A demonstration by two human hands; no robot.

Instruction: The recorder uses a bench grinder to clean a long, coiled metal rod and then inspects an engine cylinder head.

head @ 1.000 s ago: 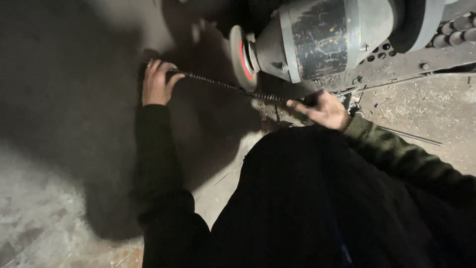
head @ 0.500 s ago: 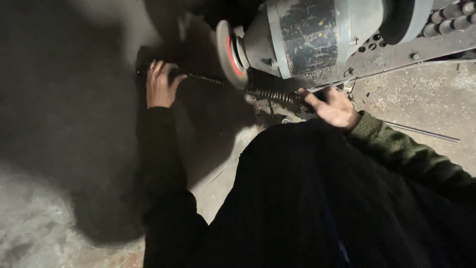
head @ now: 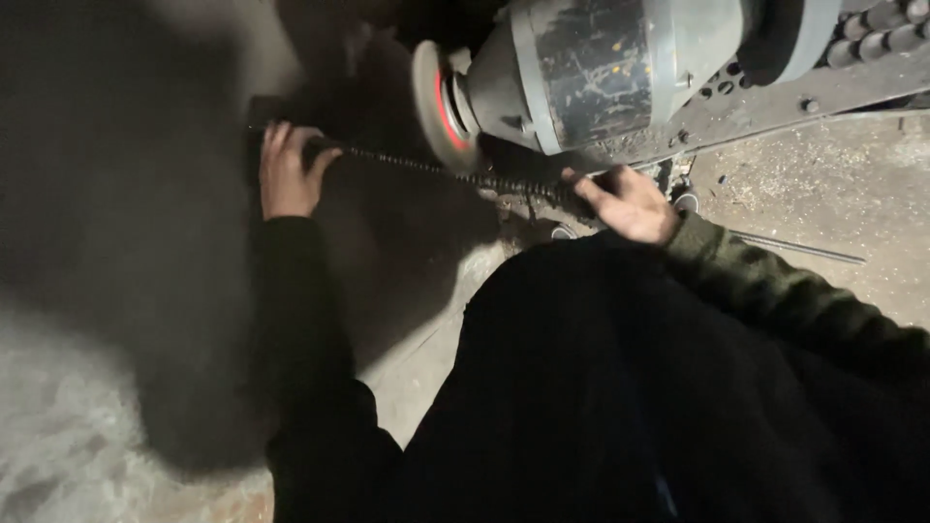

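Two hands: both mine, bare, one at each end of a long ribbed steel rod (head: 455, 174).
Left hand (head: 288, 172): fingers curled shut around the rod's far end, likely to steady it.
Right hand (head: 630, 201): closed on the near end, thumb along the bar, seemingly guiding it.
Rod: dark, thin, ridged like rebar; it runs level between my hands and passes just under the grinding wheel (head: 433, 102). Whether it touches the wheel, I cannot tell.
Wheel: round grey disc with a red centre ring, mounted on the motor.
Motor (head: 601, 68): bulky grey metal drum, scratched and worn, on a bolted steel frame (head: 775, 102).
Floor (head: 833, 184): rough, dusty concrete; another thin rod (head: 804, 249) lies there.
Sleeves: dark, soft cloth.
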